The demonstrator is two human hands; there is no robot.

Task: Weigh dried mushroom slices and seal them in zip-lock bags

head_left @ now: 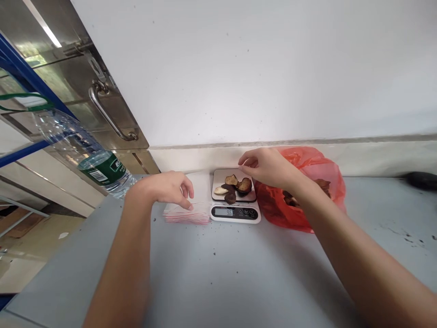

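Observation:
A white digital kitchen scale (pixel 235 218) rests on the grey table, its display showing what looks like 9.6. Several dried brown slices (pixel 244 186), perhaps mushroom pieces, lie on its plate. My right hand (pixel 261 165) hovers over the plate's back right corner, fingers loosely bent, with nothing visible between thumb and fingertips. My left hand (pixel 173 189) hangs above a stack of clear zip bags (pixel 187 215) with red edges, left of the scale. Its fingers are curved and apart, holding nothing. To the right, a red plastic bag (pixel 331 173) contains more brown pieces, partly hidden by my right forearm.
A large water bottle (pixel 102 168) with a green label and handle stands at the table's left. Behind the table rises a white wall (pixel 239 73). A black object (pixel 421 180) lies at far right. Dark crumbs dot the tabletop (pixel 191 291).

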